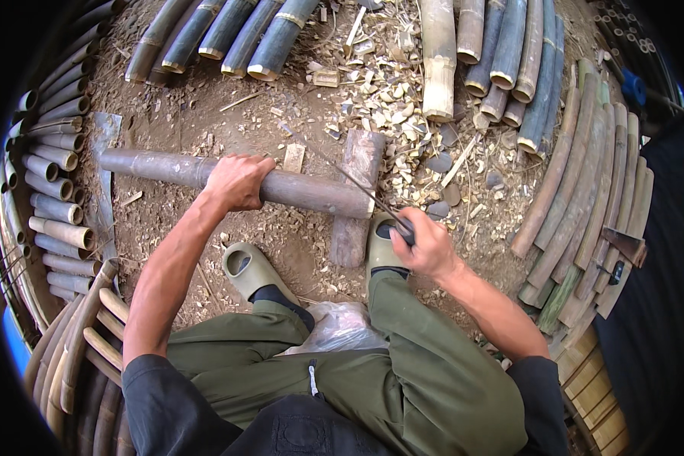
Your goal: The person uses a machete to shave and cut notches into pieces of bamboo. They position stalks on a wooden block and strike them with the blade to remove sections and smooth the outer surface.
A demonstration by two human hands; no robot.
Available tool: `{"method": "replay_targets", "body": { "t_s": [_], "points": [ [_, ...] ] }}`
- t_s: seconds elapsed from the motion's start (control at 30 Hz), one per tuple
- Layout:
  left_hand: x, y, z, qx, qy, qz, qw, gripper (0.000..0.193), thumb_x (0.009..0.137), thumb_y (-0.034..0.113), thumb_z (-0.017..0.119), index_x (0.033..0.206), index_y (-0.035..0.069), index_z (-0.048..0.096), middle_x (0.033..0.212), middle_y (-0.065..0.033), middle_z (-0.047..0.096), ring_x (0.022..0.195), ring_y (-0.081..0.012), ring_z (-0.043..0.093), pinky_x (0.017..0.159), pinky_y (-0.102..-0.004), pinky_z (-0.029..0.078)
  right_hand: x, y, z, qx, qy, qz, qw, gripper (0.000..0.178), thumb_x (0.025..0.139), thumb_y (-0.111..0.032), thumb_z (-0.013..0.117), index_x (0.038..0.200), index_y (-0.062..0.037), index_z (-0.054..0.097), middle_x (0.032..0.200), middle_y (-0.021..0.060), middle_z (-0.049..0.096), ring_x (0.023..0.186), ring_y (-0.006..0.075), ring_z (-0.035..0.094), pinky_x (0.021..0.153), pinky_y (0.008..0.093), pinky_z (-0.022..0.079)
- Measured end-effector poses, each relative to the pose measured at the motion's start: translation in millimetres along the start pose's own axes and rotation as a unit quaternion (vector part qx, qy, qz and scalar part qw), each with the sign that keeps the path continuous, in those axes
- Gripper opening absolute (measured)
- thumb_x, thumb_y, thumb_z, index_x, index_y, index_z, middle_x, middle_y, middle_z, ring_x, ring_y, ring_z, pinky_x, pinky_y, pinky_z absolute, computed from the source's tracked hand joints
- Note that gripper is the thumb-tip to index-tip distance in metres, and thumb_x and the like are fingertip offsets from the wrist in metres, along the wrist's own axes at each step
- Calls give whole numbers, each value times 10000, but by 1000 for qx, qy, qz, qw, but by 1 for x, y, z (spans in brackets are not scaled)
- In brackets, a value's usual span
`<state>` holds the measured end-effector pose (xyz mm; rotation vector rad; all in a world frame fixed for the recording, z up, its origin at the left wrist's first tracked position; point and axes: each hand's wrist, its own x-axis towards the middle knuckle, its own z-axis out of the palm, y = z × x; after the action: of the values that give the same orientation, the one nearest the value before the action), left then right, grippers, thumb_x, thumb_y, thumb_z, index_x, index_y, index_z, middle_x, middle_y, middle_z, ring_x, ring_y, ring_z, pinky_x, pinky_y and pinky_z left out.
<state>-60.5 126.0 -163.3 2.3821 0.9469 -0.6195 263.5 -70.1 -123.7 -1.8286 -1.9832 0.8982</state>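
- Head view, closest in: a dark shirt [304, 433] and olive trousers [441, 357], knees spread, with a clear plastic bag [338, 327] between the legs.
- Lower left, curved bamboo pieces [74, 346] stand bunched beside the left forearm; lower right, pale wooden slats [596, 387] lie in a row.
- Olive slides [249, 267] are on both feet, planted on bare earth.
- Right hand [427, 247]: its grip is closed around the dark handle of a long thin knife [361, 187]. The blade points up and leftward, crossing in view over the bamboo pole near its cut end; whether it touches cannot be told.
- Left hand [239, 182]: its grip is wrapped over the bamboo pole [311, 194] from above, around the middle.
- That pole lies crosswise before the feet, its right end over a wooden block [349, 243], its left end by a grey strip [107, 135] on the ground.
- Along the left side, short bamboo tubes [61, 234] are stacked, open ends inward; on the right, long split strips [585, 190] lie layered beside dark cloth [661, 258].
- Farther out, pale wood chips [391, 106] litter the soil between two groups of poles, the left group [273, 38] dark, the right group [513, 45] mixed brown and blue-grey.
- Beyond, upper right, sits a blue object [632, 87], too small to identify.
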Motion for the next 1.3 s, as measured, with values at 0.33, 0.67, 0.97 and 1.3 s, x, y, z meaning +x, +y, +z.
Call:
{"method": "replay_targets", "body": {
  "t_s": [0.33,0.67,0.97,1.3],
  "points": [
    [-9,4,4,24,47,-2,999,425,656,146,747,1055,123,600,1017,-79,675,1027,-275,664,903,-441,521,12,-29,-16,114,140,-109,977,354,964,-270,640,1105,41,547,724,161,651,609,305,690,535,385,554],
    [-11,2,15,31,79,4,996,473,634,136,772,1072,137,594,990,-48,660,1008,-250,651,894,-424,512,19,-45,-29,140,108,-78,981,371,975,-327,606,1123,5,536,785,206,658,631,330,699,538,414,567],
    [-20,5,40,63,242,26,968,370,781,156,681,1139,123,592,1032,-35,659,972,-233,639,880,-418,473,23,-40,-35,125,21,-27,992,370,986,-305,603,1112,36,535,758,169,638,585,263,669,499,361,541],
    [-18,5,57,114,361,38,925,334,792,124,612,1125,128,590,1027,-19,641,947,-211,623,897,-415,454,21,-27,-34,110,-59,49,991,374,962,-304,627,1111,24,527,702,186,628,591,302,679,513,398,543]
  ]
}}
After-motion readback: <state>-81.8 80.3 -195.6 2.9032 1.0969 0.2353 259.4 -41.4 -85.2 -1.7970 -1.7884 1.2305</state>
